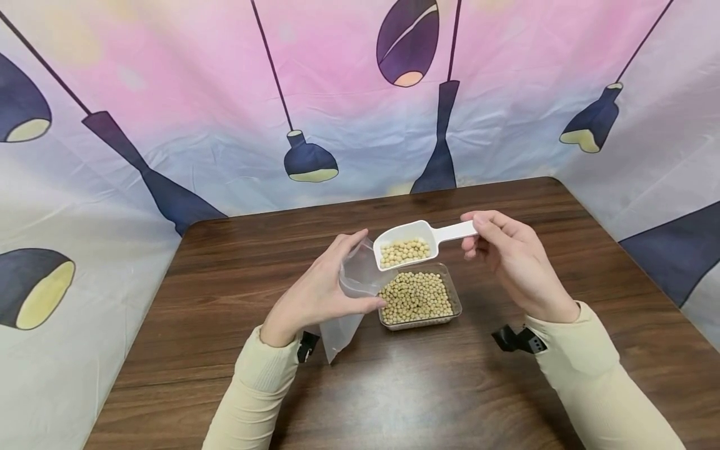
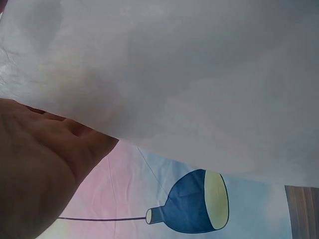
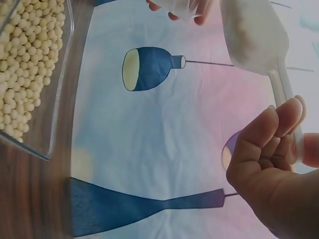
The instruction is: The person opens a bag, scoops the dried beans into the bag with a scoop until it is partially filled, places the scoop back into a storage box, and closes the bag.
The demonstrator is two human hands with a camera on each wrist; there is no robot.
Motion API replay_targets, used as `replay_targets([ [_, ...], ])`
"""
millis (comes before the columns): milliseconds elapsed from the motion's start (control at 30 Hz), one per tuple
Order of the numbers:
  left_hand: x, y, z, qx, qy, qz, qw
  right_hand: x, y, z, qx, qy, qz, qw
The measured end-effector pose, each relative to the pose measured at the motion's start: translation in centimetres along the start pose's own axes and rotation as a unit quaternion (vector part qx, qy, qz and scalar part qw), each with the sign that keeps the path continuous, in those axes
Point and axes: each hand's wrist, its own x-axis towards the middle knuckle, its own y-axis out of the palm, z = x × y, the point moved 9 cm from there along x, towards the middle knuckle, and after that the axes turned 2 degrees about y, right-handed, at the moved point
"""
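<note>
My right hand [image 1: 514,265] pinches the handle of a white plastic scoop [image 1: 452,232] between thumb and fingers. Pale yellow soybeans [image 1: 406,251] lie in the scoop, whose front lip is at the mouth of a clear plastic bag [image 1: 360,272]. With thumb and fingers spread wide, my left hand [image 1: 315,290] holds that bag by its mouth, which gapes toward the scoop. The lower part of the bag hangs below the palm, and its whitish side [image 2: 189,89] fills most of the left wrist view. In the right wrist view the underside of the scoop [image 3: 256,37] shows.
A clear rectangular container [image 1: 457,306] of soybeans stands on the dark wood table [image 1: 236,262], below the scoop. Behind the table hangs a cloth [image 1: 225,156] printed with lamps. Black straps [image 1: 520,339] sit at both wrists.
</note>
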Motion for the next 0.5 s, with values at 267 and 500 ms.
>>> replay_targets([
  [267,0.0,0.0,0.0,0.001,-0.002,-0.002,1.0,-0.1,1.3,1.6,-0.067,-0.063,-0.003,0.996],
  [500,0.1,0.1,0.0,-0.003,0.007,-0.002,1.0,-0.5,2.0,3.1,-0.158,-0.115,-0.033,0.98],
])
